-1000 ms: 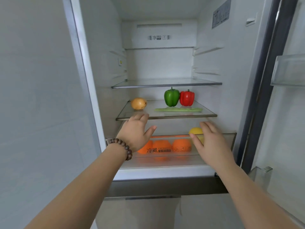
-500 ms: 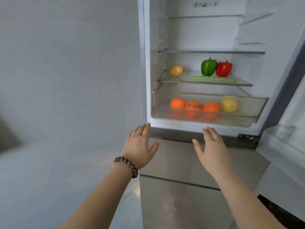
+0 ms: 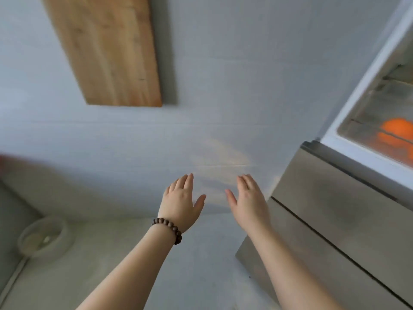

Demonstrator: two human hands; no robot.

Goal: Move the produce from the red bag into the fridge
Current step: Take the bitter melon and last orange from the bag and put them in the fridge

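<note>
Your view swings hard left, away from the open fridge (image 3: 377, 121), which a second ago filled the picture and now sits only at the far right, well beyond your right fingertips. Your left hand (image 3: 181, 201) and right hand (image 3: 249, 203) have come off the crisper drawer and now float side by side in front of the pale wall, palms facing away, fingers straight and held loosely together, thumbs angled out, holding nothing. Of the produce only a blurred orange (image 3: 395, 133) shows behind the drawer front, up and to the right of your right fingers; the peppers and the onion have slipped out of view. A wooden board (image 3: 107, 50) hangs on the wall above your left fingers, and a pale bowl (image 3: 44, 237) sits low and well to the left of them. A red smear (image 3: 2, 163) at the left edge could be the bag, but it's too blurred to tell. That load looks delivered, and you seem to be turning back to fetch more.
</note>
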